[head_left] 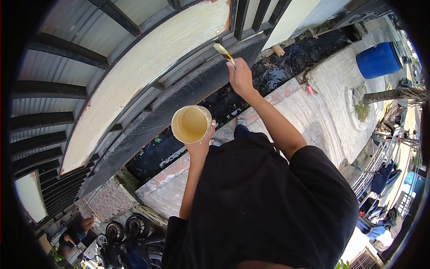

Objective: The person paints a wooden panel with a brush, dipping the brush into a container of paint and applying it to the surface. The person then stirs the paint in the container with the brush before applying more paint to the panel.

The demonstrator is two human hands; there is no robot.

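My left hand (200, 144) is wrapped round a cream-coloured tub (191, 124) with pale yellowish liquid inside, held over the ditch's edge. In my right hand (242, 80) is a paintbrush (222, 50), its pale bristles pointing up toward the fence. Just beyond the brush runs a long cream board (152, 62), fixed across the dark metal bars. Its surface shows streaky strokes, and reddish-brown patches run along its edges. The bristles are close to the board's lower right end, near a bolt.
Dark water fills a ditch (273, 74) between the fence and the concrete pavement (329, 116). A blue barrel (379, 60) stands at the upper right, near a tree trunk (385, 96). Motorbikes (130, 244) and a seated person (77, 233) are at the lower left.
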